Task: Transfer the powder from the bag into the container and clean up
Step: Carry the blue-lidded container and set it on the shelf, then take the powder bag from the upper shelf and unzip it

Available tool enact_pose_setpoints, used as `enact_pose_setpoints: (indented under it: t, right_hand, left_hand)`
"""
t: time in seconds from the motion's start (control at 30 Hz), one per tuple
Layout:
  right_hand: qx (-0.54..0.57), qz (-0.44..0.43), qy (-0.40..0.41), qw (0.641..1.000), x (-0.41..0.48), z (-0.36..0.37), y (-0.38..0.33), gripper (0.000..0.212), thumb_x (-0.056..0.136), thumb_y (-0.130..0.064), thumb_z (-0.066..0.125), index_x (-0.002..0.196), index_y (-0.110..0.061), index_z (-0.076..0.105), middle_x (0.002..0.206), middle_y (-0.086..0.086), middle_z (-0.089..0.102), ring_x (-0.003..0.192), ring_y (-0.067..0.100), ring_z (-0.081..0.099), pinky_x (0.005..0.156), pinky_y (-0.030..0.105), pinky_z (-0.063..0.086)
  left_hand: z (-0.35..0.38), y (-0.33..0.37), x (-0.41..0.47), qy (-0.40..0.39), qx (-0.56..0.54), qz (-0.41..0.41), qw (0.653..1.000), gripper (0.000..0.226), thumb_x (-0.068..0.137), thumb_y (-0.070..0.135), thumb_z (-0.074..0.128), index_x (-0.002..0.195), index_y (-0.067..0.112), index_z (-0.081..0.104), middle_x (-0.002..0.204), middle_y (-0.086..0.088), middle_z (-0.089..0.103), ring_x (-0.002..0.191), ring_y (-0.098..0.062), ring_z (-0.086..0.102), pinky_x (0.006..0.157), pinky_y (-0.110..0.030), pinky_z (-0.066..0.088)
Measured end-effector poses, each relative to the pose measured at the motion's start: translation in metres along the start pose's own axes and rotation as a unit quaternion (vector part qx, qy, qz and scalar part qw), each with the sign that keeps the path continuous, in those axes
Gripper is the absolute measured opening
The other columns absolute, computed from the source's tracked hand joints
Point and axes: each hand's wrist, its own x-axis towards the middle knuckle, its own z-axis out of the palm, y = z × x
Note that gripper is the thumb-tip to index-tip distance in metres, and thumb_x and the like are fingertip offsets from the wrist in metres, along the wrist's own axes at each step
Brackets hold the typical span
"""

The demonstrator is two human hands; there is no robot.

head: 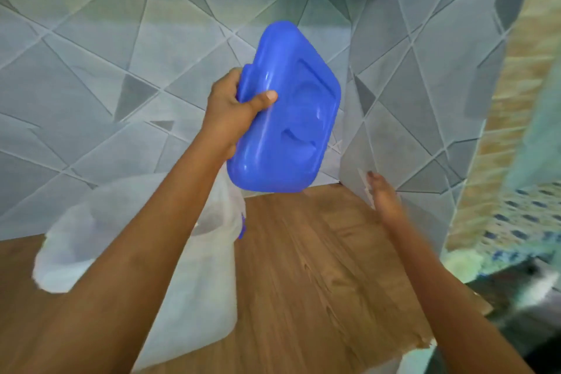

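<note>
Head camera showed the left hand (233, 106) gripping a blue lid (288, 112) by its edge, raised above a clear container (188, 282) on the wooden table (318, 267). Right hand (384, 200) hovered nearby, open, fingers straight.

Container (194, 252) half hidden behind left forearm

The lid (288, 112) at the centre is a glossy, saturated blue with pale highlights. At seven o'clock the container (188, 297) is translucent milky white, with a small blue clip (242, 229) on its rim. The shelf surface (318, 267) at five o'clock is mid-brown with darker wood grain. The wall tiles (106, 55) from nine to two o'clock are pale grey-blue, crossed by thin white lines into triangles, a few filled darker grey.
</note>
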Motion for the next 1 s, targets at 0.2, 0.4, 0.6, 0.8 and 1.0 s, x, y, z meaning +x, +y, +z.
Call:
enact_pose_setpoints:
  t: [0.2, 0.4, 0.6, 0.8, 1.0]
  right_hand:
    - [-0.363, -0.011, -0.091, 0.927, -0.009, -0.049, 0.120, 0.082, 0.086, -0.066, 0.017, 0.147, -0.011, 0.018, 0.152, 0.013, 0.025, 0.140, 0.030, 0.026, 0.115, 0.042, 0.022]
    - [-0.470, 0.003, -0.099, 0.877, -0.004, -0.031, 0.207, 0.075, 0.089, -0.056, 0.007, 0.149, -0.012, -0.004, 0.159, 0.011, -0.001, 0.147, 0.025, -0.001, 0.119, 0.041, -0.003]
    - [-0.507, 0.001, -0.091, 0.857, -0.006, -0.026, 0.231, 0.080, 0.079, -0.056, -0.003, 0.150, -0.020, 0.008, 0.159, 0.006, 0.006, 0.147, 0.021, 0.000, 0.118, 0.042, -0.002]
    - [-0.505, 0.003, -0.088, 0.858, -0.005, -0.027, 0.234, 0.066, 0.092, -0.051, 0.016, 0.150, -0.019, 0.009, 0.159, 0.007, 0.007, 0.147, 0.022, 0.002, 0.119, 0.043, 0.000]
    - [-0.415, -0.001, -0.068, 0.907, 0.000, -0.034, 0.207, 0.064, 0.096, -0.042, 0.034, 0.148, -0.008, 0.016, 0.156, 0.012, 0.020, 0.144, 0.026, 0.017, 0.119, 0.041, 0.010]
  left_hand:
    - [0.117, -0.122, -0.073, -0.144, 0.396, 0.111, 0.900, 0.040, 0.077, 0.035, 0.049, 0.116, 0.025, 0.051, 0.082, -0.018, 0.069, 0.078, -0.037, 0.066, 0.067, -0.040, 0.049]
    - [0.139, -0.227, -0.135, -0.255, 0.545, 0.067, 0.796, 0.058, 0.052, 0.016, 0.076, 0.100, 0.028, 0.045, 0.049, -0.005, 0.063, 0.039, -0.026, 0.061, 0.034, -0.024, 0.043]
    - [0.138, -0.266, -0.171, -0.265, 0.552, 0.105, 0.784, 0.037, 0.059, 0.019, 0.043, 0.093, 0.028, 0.054, 0.057, 0.002, 0.067, 0.046, -0.019, 0.063, 0.039, -0.017, 0.042]
    - [0.129, -0.283, -0.187, -0.325, 0.493, 0.035, 0.807, 0.031, 0.075, 0.033, 0.042, 0.105, 0.027, 0.050, 0.088, 0.000, 0.072, 0.073, -0.021, 0.069, 0.058, -0.025, 0.055]
    - [0.134, -0.250, -0.167, -0.290, 0.453, -0.035, 0.842, 0.063, 0.078, 0.055, 0.034, 0.125, 0.020, 0.057, 0.119, -0.003, 0.067, 0.105, -0.025, 0.065, 0.088, -0.036, 0.049]
